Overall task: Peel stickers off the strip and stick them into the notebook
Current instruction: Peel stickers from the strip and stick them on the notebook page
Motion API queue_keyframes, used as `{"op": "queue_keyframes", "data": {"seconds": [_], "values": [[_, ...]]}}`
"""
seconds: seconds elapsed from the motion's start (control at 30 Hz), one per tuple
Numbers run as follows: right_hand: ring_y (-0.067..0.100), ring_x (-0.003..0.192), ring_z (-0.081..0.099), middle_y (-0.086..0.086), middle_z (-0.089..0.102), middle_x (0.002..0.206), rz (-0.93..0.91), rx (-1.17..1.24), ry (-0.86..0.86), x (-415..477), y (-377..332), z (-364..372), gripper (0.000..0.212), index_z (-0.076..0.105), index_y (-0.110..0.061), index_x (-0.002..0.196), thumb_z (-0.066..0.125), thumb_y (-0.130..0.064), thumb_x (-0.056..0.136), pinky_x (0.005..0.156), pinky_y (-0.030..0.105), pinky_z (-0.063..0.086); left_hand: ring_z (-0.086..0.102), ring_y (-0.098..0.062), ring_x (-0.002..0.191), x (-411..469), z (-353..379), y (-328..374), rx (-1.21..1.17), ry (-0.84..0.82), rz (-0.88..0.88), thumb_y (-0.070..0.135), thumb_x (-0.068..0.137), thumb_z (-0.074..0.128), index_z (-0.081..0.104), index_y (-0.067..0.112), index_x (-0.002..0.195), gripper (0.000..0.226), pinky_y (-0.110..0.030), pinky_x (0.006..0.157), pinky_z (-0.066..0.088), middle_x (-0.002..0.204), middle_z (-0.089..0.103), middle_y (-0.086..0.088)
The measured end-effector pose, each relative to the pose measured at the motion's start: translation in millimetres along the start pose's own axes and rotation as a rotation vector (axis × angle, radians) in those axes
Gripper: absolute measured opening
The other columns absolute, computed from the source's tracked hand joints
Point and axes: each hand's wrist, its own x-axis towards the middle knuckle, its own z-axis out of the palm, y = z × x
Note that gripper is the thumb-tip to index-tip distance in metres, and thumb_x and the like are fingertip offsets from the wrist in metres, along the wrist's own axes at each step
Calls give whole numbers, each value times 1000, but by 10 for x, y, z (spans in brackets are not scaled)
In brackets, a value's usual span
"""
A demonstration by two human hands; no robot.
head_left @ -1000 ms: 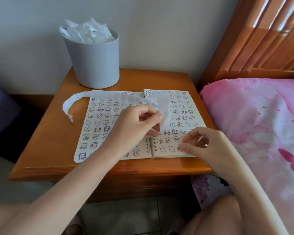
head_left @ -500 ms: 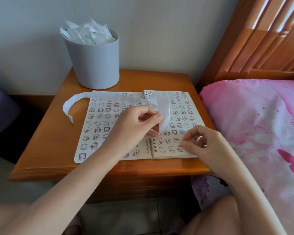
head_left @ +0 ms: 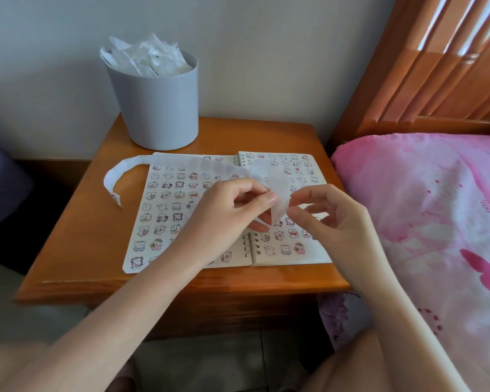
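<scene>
A spiral notebook lies open on the nightstand, both pages covered in rows of small cartoon stickers. A long white sticker strip arcs over the notebook from a curled end at the left to a fold above the spiral. My left hand grips the strip at that fold between thumb and fingers. My right hand is just right of it, its thumb and index fingertip pinching at the strip's folded edge. Whether a sticker sits between those fingertips is too small to tell.
A grey bin stuffed with crumpled white backing paper stands at the back left of the wooden nightstand. A pink bed cover borders the right side, with a slatted wooden headboard behind it.
My right hand has lifted from the lower right page of the notebook and moved up and left to the strip's fold. The left hand has kept its hold on the strip.
</scene>
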Motion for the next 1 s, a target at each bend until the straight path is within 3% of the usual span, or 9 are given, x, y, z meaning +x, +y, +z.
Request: {"op": "queue_keyframes", "data": {"seconds": [0.2, 0.57, 0.83, 1.0], "values": [[7, 74, 64, -7, 71, 83, -4, 102, 22, 52, -31, 43, 10, 68, -21, 88, 73, -19, 79, 60, 29, 49, 71, -12, 70, 38, -19, -24, -52, -18, 13, 20, 89, 60, 68, 9, 98, 16, -18, 64, 56, 84, 72, -5], [4, 66, 61, -7, 69, 75, -47, 219, 93, 77, -60, 59, 8, 67, -16, 83, 73, -12, 79, 54, 15, 44, 70, -4, 71, 17, -8, -10, -25, -33, 65, 25, 85, 64, 69, 14, 90, 13, -8, 62, 50, 79, 72, 2], [7, 75, 64, -10, 71, 82, -76, 110, 70, 61, -21, 64, 9, 71, -22, 89, 71, -19, 81, 58, 19, 47, 70, -8, 71, 31, -8, -41, -2, -25, 71, 15, 84, 65, 69, 9, 92, 11, -10, 62, 51, 80, 72, -2], [11, 79, 66, -12, 71, 84, -80, 59, 61, 33, 3, 54, 13, 72, -21, 93, 72, -18, 81, 61, 29, 53, 70, -7, 71, 24, -2, -56, 13, -26, 75, 17, 84, 66, 69, 11, 94, 12, -11, 64, 52, 80, 73, -1]]}}
